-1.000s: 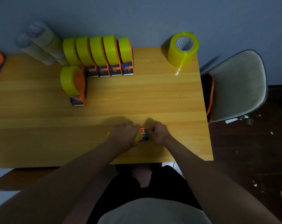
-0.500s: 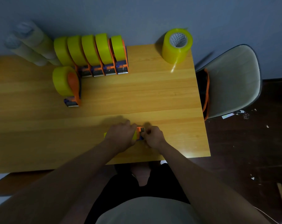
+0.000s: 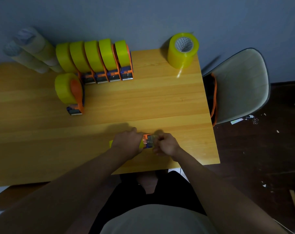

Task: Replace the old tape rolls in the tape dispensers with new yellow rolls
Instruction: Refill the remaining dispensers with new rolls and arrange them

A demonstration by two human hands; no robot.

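Near the table's front edge lies an orange and blue tape dispenser [image 3: 148, 141] with a yellow roll in it. My left hand [image 3: 127, 143] grips the roll end and hides most of it. My right hand [image 3: 167, 146] pinches the tape at the dispenser's cutter end. A row of several dispensers with yellow rolls [image 3: 99, 59] stands at the back. One more loaded dispenser [image 3: 70, 92] stands in front of that row on the left. A stack of new yellow rolls [image 3: 183, 49] stands at the back right corner.
Pale used tape rolls [image 3: 31, 49] lie stacked at the back left against the wall. The wooden table [image 3: 151, 102] ends on the right beside a grey chair [image 3: 239, 85] with an orange strap. Dark floor with scraps lies to the right.
My right hand has shifted a little to the right, away from the dispenser's cutter end. The left hand keeps its grip on the roll.
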